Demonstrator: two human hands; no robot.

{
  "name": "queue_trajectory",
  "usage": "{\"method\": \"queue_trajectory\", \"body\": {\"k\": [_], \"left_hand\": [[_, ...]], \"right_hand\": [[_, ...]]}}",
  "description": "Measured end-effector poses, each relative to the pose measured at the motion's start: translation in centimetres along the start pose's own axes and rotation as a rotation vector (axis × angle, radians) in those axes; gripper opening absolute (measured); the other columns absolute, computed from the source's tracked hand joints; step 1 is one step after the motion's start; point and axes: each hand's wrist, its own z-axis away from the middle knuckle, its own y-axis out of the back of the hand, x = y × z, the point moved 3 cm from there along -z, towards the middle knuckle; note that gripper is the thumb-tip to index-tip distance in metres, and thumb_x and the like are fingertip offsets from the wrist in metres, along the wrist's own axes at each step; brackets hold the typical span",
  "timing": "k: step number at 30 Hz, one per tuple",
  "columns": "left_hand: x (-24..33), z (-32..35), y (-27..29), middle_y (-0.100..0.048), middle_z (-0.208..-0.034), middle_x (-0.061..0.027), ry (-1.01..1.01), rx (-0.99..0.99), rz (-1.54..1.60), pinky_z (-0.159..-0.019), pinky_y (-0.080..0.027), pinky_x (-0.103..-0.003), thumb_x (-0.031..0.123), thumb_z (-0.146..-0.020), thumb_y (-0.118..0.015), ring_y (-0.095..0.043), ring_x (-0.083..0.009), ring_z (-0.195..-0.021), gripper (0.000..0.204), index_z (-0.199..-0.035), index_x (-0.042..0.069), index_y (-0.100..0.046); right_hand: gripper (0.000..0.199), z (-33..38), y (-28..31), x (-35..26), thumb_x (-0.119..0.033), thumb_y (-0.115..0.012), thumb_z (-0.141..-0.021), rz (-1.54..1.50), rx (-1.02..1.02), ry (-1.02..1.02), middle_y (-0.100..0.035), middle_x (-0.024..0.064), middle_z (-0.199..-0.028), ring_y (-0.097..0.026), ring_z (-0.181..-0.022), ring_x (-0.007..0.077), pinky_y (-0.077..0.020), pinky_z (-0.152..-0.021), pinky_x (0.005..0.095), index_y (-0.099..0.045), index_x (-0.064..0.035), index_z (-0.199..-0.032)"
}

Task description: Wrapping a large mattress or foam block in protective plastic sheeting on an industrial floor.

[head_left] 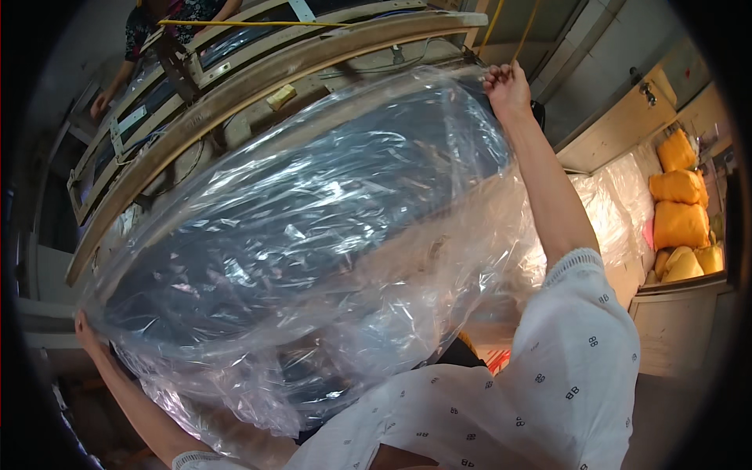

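A large clear plastic bag point(313, 235) is stretched wide in front of me, with dark fabric showing through it. My left hand point(84, 329) grips the bag's lower left edge. My right hand point(507, 88) is raised at the upper right and pinches the bag's top corner. My right arm in a white patterned sleeve point(580, 337) runs up along the bag's right side. The bag's lower part hangs crumpled over my body.
A long wooden work table point(258, 70) with frames runs diagonally behind the bag. Another person point(149, 31) stands at its far end. Several yellow stuffed sacks point(680, 211) and clear bags are stacked at the right beside a wooden cabinet point(619, 129).
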Motion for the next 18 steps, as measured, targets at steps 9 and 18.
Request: {"method": "queue_trajectory", "body": {"k": [9,18], "left_hand": [[9.0,5.6,3.6,-0.060,-0.113,-0.0194,-0.677,0.192,-1.192,-0.091,-0.042,-0.042,0.023,-0.082,-0.058,-0.056,-0.0341,-0.106,0.041,-0.116,-0.001,-0.056],[35.2,41.5,-41.9,-0.061,-0.093,-0.0111,-0.998,-0.688,-0.236,-0.076,-0.045,-0.039,0.023,-0.085,-0.058,-0.059,-0.0304,-0.088,0.021,-0.092,0.004,-0.062]], "right_hand": [[0.024,16.1,-5.3,-0.7,-0.023,-0.056,-0.087,0.918,-0.286,0.048,-0.054,0.0072,-0.109,-0.050,-0.105,0.0192,-0.0386,-0.092,0.0300,-0.055,-0.0011,-0.096],[0.014,18.5,-4.0,-0.7,0.002,-0.054,-0.080,1.028,-0.558,0.305,-0.053,0.0075,-0.118,-0.051,-0.106,0.0184,-0.0422,-0.085,0.0273,-0.055,-0.0031,-0.093]]}}
